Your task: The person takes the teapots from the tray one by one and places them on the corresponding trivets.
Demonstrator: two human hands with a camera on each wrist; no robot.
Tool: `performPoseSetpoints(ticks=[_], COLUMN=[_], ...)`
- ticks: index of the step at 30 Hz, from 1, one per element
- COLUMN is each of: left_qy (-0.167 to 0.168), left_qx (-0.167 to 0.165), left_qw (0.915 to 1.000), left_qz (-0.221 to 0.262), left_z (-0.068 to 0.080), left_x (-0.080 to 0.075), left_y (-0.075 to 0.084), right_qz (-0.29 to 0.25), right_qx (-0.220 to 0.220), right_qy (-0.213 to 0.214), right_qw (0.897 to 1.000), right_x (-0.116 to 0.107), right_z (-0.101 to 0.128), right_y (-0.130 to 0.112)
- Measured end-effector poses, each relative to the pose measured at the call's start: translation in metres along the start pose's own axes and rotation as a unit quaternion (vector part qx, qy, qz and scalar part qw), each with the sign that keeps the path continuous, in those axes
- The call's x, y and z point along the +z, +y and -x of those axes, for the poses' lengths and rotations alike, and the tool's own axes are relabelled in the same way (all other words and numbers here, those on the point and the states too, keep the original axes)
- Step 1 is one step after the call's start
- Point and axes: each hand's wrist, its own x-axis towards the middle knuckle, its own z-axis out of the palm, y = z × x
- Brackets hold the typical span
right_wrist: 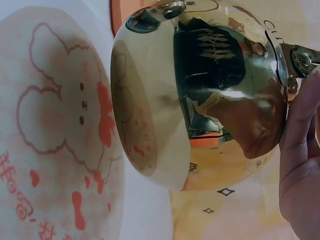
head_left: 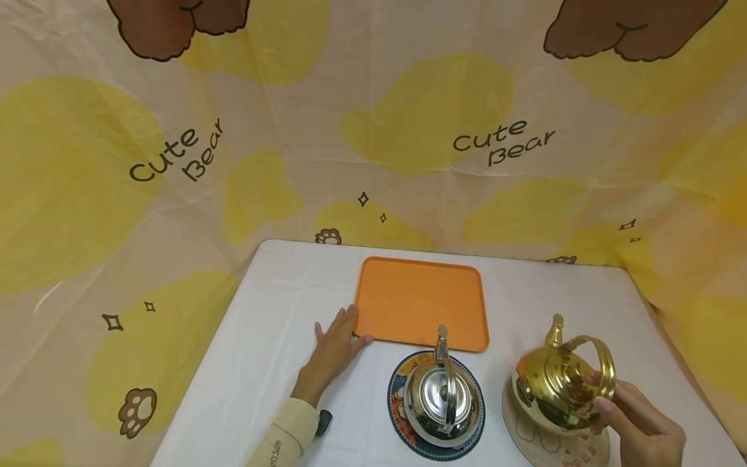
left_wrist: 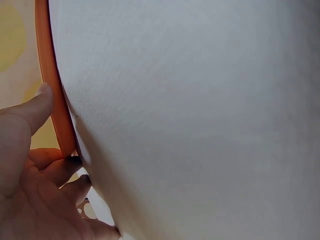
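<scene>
The gold kettle point(head_left: 559, 389) is polished brass-yellow, round-bellied, mirror-bright, with an arched handle and a short spout. It is tilted and lifted off a pale bear-print mat point(head_left: 554, 441) at the table's near right; its spout points away toward the cloth backdrop, its base faces left. The right hand point(head_left: 639, 428) grips it from the near side, fingers curled on its body. The left hand point(head_left: 334, 350) rests flat on the white table point(head_left: 251, 363), fingers spread loosely, touching the orange tray's point(head_left: 420, 301) near-left corner.
</scene>
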Motion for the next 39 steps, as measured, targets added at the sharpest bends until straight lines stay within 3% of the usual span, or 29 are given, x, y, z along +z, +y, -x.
performPoseSetpoints(ticks=[6, 9, 13, 18, 21, 28, 33, 36, 39], left_qy=[0.003, 0.004, 0.002, 0.003, 0.005, 0.005, 0.004, 0.002, 0.001], left_qx=[0.004, 0.004, 0.002, 0.003, 0.003, 0.001, -0.001, -0.003, -0.004], left_qw=[1.0000, 1.0000, 1.0000, 1.0000, 1.0000, 1.0000, 1.0000, 1.0000, 0.9999], left_qz=[0.005, 0.004, 0.004, 0.005, 0.005, 0.007, 0.009, 0.008, 0.010], left_z=[0.001, 0.001, 0.001, 0.001, 0.001, 0.001, 0.000, 0.000, 0.001], left_x=[-0.002, -0.003, -0.003, -0.003, -0.003, -0.002, -0.001, -0.001, -0.001], left_y=[0.001, 0.002, 0.002, 0.003, 0.002, 0.002, 0.002, 0.002, 0.002], right_qz=[0.019, 0.069, 0.169, 0.244, 0.294, 0.301, 0.341, 0.368, 0.415], right_qx=[-0.018, 0.005, 0.068, 0.115, 0.146, 0.148, 0.154, 0.152, 0.143], right_qy=[0.019, 0.031, 0.068, 0.076, 0.065, 0.009, -0.027, -0.053, -0.079], right_qw=[0.999, 0.997, 0.981, 0.960, 0.942, 0.942, 0.927, 0.916, 0.895], right_x=[-0.002, -0.001, 0.003, 0.001, -0.004, -0.025, -0.035, -0.039, -0.043], right_z=[0.006, 0.007, 0.011, 0.014, 0.015, 0.021, 0.025, 0.027, 0.030], right_y=[0.000, -0.006, -0.016, -0.021, -0.022, -0.016, -0.013, -0.012, -0.011])
